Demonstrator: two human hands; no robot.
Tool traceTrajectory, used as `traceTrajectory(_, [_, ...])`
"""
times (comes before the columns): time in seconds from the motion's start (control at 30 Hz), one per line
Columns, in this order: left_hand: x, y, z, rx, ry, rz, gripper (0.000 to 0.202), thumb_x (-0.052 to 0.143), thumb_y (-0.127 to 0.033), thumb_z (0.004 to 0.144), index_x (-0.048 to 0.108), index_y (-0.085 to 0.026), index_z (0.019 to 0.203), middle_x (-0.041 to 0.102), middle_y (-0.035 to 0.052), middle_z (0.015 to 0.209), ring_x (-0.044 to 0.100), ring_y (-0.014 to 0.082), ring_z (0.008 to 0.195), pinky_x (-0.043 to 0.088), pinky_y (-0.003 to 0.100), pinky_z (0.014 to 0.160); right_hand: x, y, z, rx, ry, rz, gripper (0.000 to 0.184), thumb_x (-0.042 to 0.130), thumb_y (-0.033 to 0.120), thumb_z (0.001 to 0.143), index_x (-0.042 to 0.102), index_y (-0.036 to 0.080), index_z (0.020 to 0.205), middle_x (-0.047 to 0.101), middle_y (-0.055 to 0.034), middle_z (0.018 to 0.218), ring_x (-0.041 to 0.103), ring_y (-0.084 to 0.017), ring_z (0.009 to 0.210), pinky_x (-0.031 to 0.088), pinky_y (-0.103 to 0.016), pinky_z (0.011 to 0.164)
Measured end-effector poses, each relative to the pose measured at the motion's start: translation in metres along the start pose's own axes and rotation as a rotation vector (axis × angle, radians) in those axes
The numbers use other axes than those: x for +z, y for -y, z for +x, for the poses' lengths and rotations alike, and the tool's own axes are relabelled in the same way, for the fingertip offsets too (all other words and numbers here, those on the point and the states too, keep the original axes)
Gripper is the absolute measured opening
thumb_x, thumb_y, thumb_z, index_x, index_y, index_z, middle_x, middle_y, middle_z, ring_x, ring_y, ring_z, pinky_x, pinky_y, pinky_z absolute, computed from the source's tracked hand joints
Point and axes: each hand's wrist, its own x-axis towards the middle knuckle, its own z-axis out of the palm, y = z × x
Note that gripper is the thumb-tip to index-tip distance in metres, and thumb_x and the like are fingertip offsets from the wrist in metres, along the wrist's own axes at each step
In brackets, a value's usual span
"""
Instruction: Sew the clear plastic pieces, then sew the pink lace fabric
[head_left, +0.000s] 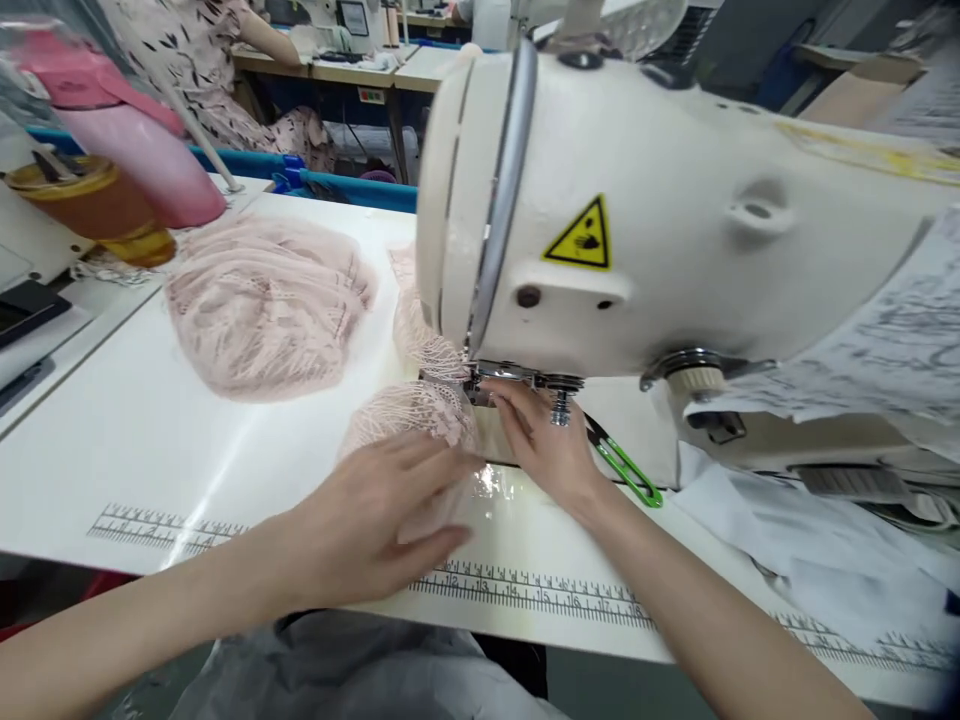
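Pale pink openwork lace piece (409,412) at the centre of the frame, beneath the left end of a cream, rounded sewing-machine head (645,230). Its long axis runs roughly up and down the frame: it narrows beside the metal presser-foot area, widens toward the left hand (390,505), and its far part points to the top, partly hidden by the machine.

The left hand lies over the near part, thumb and forefinger tips apart, the other fingers together. The right hand (551,440) reaches under the machine head, forefinger stretched toward the presser foot; whether its fingertips grip anything cannot be told.

The front edge of the white tabletop (112,450), with a printed black ruler scale (525,590), crosses the lower frame beneath both forearms; the widest visible stretch of surface lies at left. The machine head limits room above and to the right.

A gathered pale pink lace pile (270,310) lies left of centre; beyond it, at upper left, stand an amber cup (101,210) and a pink bottle (142,145). Green-handled snips (630,470) lie just beside the right wrist, and crumpled white sheets (810,540) at lower right.
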Motion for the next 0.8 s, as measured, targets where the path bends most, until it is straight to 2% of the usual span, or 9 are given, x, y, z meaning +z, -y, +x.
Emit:
traceTrajectory(0.07, [0.008, 0.008, 0.001, -0.043, -0.151, 0.221, 0.036, 0.051, -0.034, 0.094, 0.053, -0.016, 0.125, 0.064, 0.0121, 0.117, 0.060, 0.0283, 0.108, 0.054, 0.042, 0.083, 0.000, -0.001, -0.001, -0.146, 0.028, 0.000, 0.045, 0.040, 0.004, 0.091, 0.060, 0.024, 0.125, 0.068, -0.0022, 0.124, 0.066, -0.018, 0.104, 0.049, -0.036, 0.089])
traceTrajectory(0.1, [0.011, 0.012, 0.001, -0.048, -0.185, 0.319, 0.037, 0.050, -0.035, 0.095, 0.054, -0.015, 0.126, 0.061, 0.0142, 0.124, 0.057, 0.0314, 0.114, 0.053, 0.046, 0.088, 0.000, -0.001, -0.001, -0.216, 0.048, 0.005, 0.050, 0.038, -0.001, 0.087, 0.059, 0.024, 0.125, 0.065, -0.0012, 0.129, 0.063, -0.018, 0.111, 0.049, -0.035, 0.089])
traceTrajectory(0.13, [0.014, 0.016, 0.001, -0.044, -0.189, 0.385, 0.038, 0.049, -0.035, 0.095, 0.054, -0.014, 0.126, 0.060, 0.0150, 0.128, 0.054, 0.0330, 0.119, 0.052, 0.048, 0.091, 0.001, -0.002, -0.001, -0.272, 0.064, 0.011, 0.052, 0.038, -0.004, 0.084, 0.061, 0.023, 0.123, 0.064, 0.0001, 0.131, 0.060, -0.017, 0.115, 0.048, -0.034, 0.089])
traceTrajectory(0.2, [0.017, 0.021, 0.000, -0.002, -0.140, 0.405, 0.036, 0.048, -0.034, 0.096, 0.057, -0.014, 0.124, 0.060, 0.0136, 0.130, 0.056, 0.0309, 0.118, 0.052, 0.046, 0.092, 0.002, -0.003, -0.002, -0.323, 0.079, 0.011, 0.050, 0.040, -0.007, 0.081, 0.066, 0.023, 0.111, 0.069, 0.0027, 0.122, 0.058, -0.017, 0.116, 0.046, -0.034, 0.088])
traceTrajectory(0.3, [0.019, 0.021, 0.001, 0.066, -0.117, 0.400, 0.032, 0.046, -0.031, 0.097, 0.060, -0.014, 0.120, 0.063, 0.0111, 0.127, 0.059, 0.0267, 0.114, 0.053, 0.042, 0.091, 0.001, -0.003, -0.002, -0.328, 0.062, -0.033, 0.040, 0.045, -0.008, 0.079, 0.068, 0.022, 0.093, 0.074, 0.0049, 0.103, 0.062, -0.015, 0.106, 0.044, -0.032, 0.081])
traceTrajectory(0.4, [0.021, 0.019, 0.006, 0.063, -0.181, 0.519, 0.042, 0.046, -0.035, 0.097, 0.055, -0.009, 0.129, 0.061, 0.0146, 0.130, 0.057, 0.0308, 0.119, 0.050, 0.047, 0.096, -0.003, 0.000, -0.002, -0.335, 0.023, -0.085, 0.036, 0.047, -0.007, 0.078, 0.067, 0.022, 0.086, 0.074, 0.0066, 0.100, 0.063, -0.013, 0.102, 0.042, -0.031, 0.076])
traceTrajectory(0.47, [0.025, 0.022, 0.010, 0.063, -0.177, 0.572, 0.049, 0.045, -0.037, 0.098, 0.049, -0.007, 0.136, 0.058, 0.0157, 0.135, 0.055, 0.0319, 0.122, 0.049, 0.048, 0.098, -0.005, 0.001, -0.002, -0.312, 0.005, -0.112, 0.035, 0.048, -0.006, 0.079, 0.067, 0.023, 0.083, 0.074, 0.0080, 0.102, 0.064, -0.012, 0.102, 0.041, -0.030, 0.076])
traceTrajectory(0.67, [0.029, 0.036, 0.022, 0.128, -0.162, 0.584, 0.042, 0.041, -0.031, 0.100, 0.053, -0.009, 0.134, 0.055, 0.0134, 0.139, 0.053, 0.0295, 0.127, 0.046, 0.047, 0.104, -0.006, 0.003, -0.006, -0.171, 0.056, -0.122, 0.033, 0.047, 0.003, 0.087, 0.071, 0.025, 0.091, 0.073, 0.0066, 0.111, 0.064, -0.014, 0.104, 0.045, -0.029, 0.077])
traceTrajectory(0.8, [0.027, 0.044, 0.030, 0.111, -0.160, 0.534, 0.041, 0.041, -0.033, 0.100, 0.054, -0.011, 0.133, 0.054, 0.0130, 0.140, 0.053, 0.0293, 0.128, 0.044, 0.049, 0.105, -0.006, 0.000, -0.005, -0.080, 0.153, -0.110, 0.032, 0.048, 0.009, 0.088, 0.071, 0.030, 0.097, 0.069, 0.0082, 0.120, 0.066, -0.017, 0.100, 0.048, -0.033, 0.080])
